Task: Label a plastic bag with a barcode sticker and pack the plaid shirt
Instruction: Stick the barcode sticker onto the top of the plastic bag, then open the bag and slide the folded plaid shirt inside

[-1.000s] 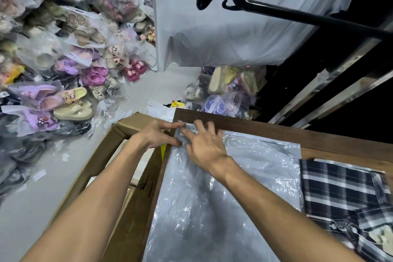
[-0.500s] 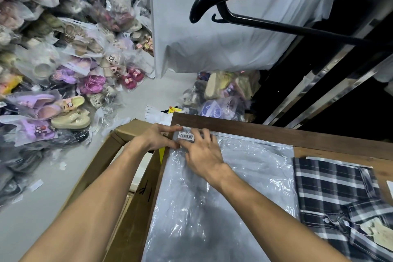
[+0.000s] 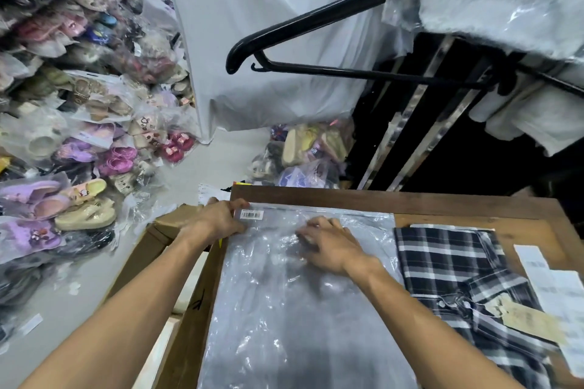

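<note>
A person's two bare forearms reach forward over a wooden table [image 3: 410, 204], seen from a head-worn camera. A clear plastic bag [image 3: 300, 309] lies flat on the table, its top edge along the far side. A small white barcode sticker [image 3: 252, 215] now sits uncovered on the bag's top left corner; a moment ago the right hand's fingers were pressing on it. The right hand [image 3: 328, 246] has slid away toward the middle of the bag and rests there palm down, fingers spread and relaxed, holding nothing. The left hand [image 3: 215, 221] stays at the bag's left corner, fingers curled over the edge just beside the sticker, pinning it (whether it actually pinches the plastic is hard to tell).

The plaid shirt [image 3: 458, 278], dark with white checks, lies folded on the table just to the right of the bag, untouched, a paper tag [image 3: 524, 320] on it.

The labelling step looks finished. What likely remains is opening the bag and sliding the shirt inside.
</note>
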`<state>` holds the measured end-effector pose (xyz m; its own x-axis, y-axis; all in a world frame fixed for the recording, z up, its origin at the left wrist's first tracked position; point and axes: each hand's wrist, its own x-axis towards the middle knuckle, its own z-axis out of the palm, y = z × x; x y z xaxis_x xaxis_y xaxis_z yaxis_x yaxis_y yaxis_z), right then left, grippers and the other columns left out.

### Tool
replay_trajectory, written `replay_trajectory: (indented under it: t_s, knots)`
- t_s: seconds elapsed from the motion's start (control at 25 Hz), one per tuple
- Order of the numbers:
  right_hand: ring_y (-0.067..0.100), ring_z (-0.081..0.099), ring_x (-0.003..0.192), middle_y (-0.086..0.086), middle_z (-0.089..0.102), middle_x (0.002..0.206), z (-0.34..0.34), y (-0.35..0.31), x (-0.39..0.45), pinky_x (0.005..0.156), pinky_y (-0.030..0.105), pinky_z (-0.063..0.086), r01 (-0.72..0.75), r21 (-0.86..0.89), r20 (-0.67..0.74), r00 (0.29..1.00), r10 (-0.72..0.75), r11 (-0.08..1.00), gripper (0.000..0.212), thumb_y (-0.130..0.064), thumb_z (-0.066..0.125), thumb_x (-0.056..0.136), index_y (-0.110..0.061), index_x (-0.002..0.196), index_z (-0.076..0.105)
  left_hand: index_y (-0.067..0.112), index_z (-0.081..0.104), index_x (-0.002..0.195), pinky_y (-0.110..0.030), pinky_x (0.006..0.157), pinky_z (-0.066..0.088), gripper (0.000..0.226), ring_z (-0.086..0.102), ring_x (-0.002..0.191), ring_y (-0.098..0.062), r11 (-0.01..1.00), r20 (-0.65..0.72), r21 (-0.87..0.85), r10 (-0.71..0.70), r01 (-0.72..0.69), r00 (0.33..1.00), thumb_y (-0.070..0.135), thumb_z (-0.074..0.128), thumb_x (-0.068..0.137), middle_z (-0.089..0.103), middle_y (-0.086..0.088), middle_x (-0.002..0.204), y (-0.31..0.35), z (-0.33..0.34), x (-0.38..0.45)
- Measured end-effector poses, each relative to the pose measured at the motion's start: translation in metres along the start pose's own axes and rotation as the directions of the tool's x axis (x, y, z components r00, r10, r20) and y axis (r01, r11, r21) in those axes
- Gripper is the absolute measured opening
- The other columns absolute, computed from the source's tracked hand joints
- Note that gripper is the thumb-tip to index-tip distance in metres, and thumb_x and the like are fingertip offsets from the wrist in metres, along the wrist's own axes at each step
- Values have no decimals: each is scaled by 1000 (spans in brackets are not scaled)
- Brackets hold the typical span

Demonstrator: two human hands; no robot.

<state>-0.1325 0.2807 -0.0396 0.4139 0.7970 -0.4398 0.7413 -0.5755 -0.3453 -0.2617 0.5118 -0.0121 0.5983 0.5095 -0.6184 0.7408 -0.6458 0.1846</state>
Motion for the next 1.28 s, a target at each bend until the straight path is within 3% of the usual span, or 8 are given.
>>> replay_trajectory:
  t_s: [0.12,0.24,0.36,0.48,0.6,0.8,0.96,1.28]
  knots:
    - [23,33,134,-6,40,149,5,43,-55,112,40,31,-24,19,-20,1000,24,1000,49,-39,57,93,-41,141,50,51,50,135,-59,111,29,48,39,130,-31,981,-174,182,-35,67,984,64,58,89,47,-6,135,30,11,-5]
    - [25,31,139,-6,39,153,18,60,-85,116,42,28,24,-74,-73,997,-29,997,48,-40,54,93,-39,140,51,39,54,135,-53,107,37,46,41,130,-33,987,-287,159,13,35,958,50,56,92,44,-8,136,70,34,-12]
    - [27,30,142,-4,35,156,30,65,-93,118,43,25,49,-121,-110,992,-62,992,50,-40,50,94,-37,144,48,26,51,134,-50,103,43,50,45,130,-37,994,-175,67,100,-90,979,47,55,90,44,-13,139,123,72,-38]
    - [26,31,141,0,40,154,27,73,-100,119,38,25,83,-19,-136,987,-85,996,43,-33,53,94,-27,136,59,29,47,134,-55,102,43,50,42,131,-39,999,-75,19,47,-46,996,59,44,94,37,-12,142,173,111,-68]
    - [20,35,137,-3,48,147,15,105,-127,116,40,31,116,63,-222,970,-99,991,32,-31,53,93,-35,121,67,40,33,145,-57,95,43,59,32,134,-38,995,-64,91,-29,35,998,69,38,94,27,-12,148,204,133,-81]
    - [15,28,141,-11,39,152,-10,186,-180,118,43,28,97,14,-200,975,-92,995,52,-63,61,86,-52,136,51,56,-1,152,-64,98,45,99,11,146,-45,990,-22,117,-71,73,997,76,60,78,0,-12,164,223,154,-93]
    - [22,19,147,-10,25,161,-6,219,-202,121,49,22,50,9,-59,997,-49,999,79,-83,59,73,-54,145,39,60,6,149,-62,103,44,100,17,144,-43,981,8,195,-10,8,1000,66,72,74,2,-8,164,209,158,-101]
    - [24,16,149,-9,22,163,17,226,-215,122,49,19,5,30,-37,999,-4,1000,91,-79,67,69,-50,149,35,57,7,153,-64,111,37,105,8,149,-44,892,108,377,224,-249,969,45,80,77,-14,-10,169,173,161,-119]
